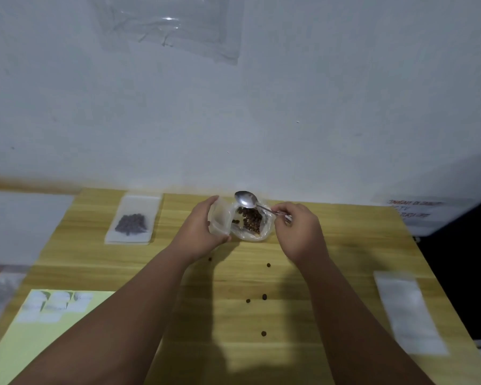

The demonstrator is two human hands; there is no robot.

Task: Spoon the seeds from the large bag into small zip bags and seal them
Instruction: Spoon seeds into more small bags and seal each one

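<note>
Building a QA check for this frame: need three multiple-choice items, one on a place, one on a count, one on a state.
1. Where on the table does the filled small bag lie?
A) far left
B) near right corner
C) dead centre

2. How many loose seeds lie on the bare tabletop?
A) two
B) five
C) nine

3. What is in the bowl of the spoon?
A) a heap of seeds
B) nothing
C) water

Key:
1 A: it rests on a stack of bags, left of the left hand, which holds a small zip bag.
2 B: five dark specks show nearer the camera than the hands.
3 B: the bare, shiny bowl hangs over the large bag, with the handle pinched by the right hand.
</note>
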